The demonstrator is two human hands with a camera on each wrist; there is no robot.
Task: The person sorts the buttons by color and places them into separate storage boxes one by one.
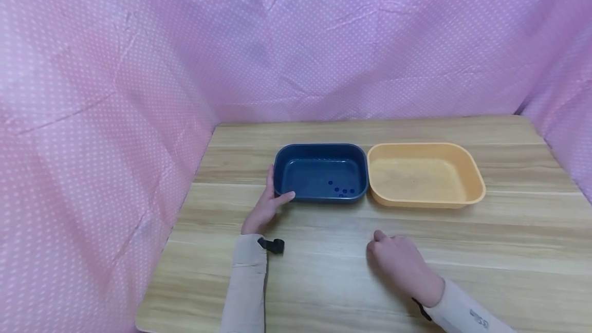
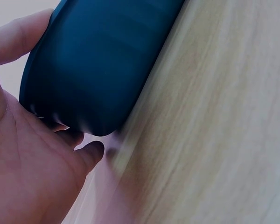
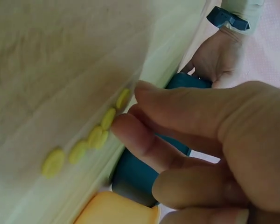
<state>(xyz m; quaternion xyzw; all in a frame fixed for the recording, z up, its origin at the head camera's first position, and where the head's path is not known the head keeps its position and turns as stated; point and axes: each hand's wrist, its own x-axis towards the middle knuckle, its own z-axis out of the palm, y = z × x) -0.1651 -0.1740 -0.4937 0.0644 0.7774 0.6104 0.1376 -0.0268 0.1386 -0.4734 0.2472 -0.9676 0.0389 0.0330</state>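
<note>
My left hand (image 1: 263, 211) grips the left end of a dark blue plastic tub (image 1: 284, 176), thumb at the near rim and the other fingers around the end wall. In the left wrist view the tub's outer wall (image 2: 98, 70) fills the hand's grasp. Several small blue discs (image 1: 336, 189) lie in the tub's near right part. My right hand (image 1: 400, 263) is low over the table. In the right wrist view its thumb and forefinger stand apart beside a row of several small yellow discs (image 3: 94, 137) on the wood. Those discs cannot be made out in the head view.
A yellow-orange tub (image 1: 416, 179) stands against the right side of the blue one. Both rest on a wood-grain table (image 1: 319, 271). Pink dotted cloth (image 1: 296, 55) hangs behind the table and along both sides.
</note>
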